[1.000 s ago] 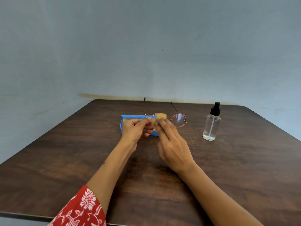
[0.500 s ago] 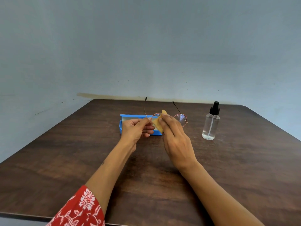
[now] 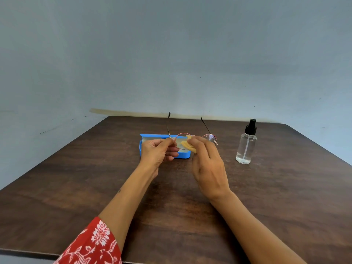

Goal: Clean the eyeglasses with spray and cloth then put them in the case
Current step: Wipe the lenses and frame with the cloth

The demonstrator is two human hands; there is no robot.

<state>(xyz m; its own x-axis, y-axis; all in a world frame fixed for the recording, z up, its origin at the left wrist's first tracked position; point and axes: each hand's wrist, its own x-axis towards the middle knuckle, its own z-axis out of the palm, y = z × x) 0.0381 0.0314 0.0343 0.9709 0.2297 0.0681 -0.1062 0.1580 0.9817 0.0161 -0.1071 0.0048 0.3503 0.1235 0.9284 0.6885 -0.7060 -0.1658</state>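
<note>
The round pink-rimmed eyeglasses (image 3: 180,139) are held up above the table with both temples pointing away from me. My left hand (image 3: 158,152) pinches the frame at its left hinge. My right hand (image 3: 206,162) holds a small yellow cloth (image 3: 187,144) against the left lens. The right lens (image 3: 210,138) shows just past my right fingers. The blue case (image 3: 150,139) lies open on the table behind my hands, partly hidden by them. A clear spray bottle (image 3: 246,144) with a black pump stands upright to the right.
The dark wooden table (image 3: 76,187) reaches to a pale blue-grey wall (image 3: 171,54) at the back. Its front edge runs near the bottom of the view. My red patterned sleeve (image 3: 91,244) shows at lower left.
My right hand has shifted the yellow cloth across the left lens, slightly down and right, uncovering more of the rim. The left hand keeps its grip on the frame.
</note>
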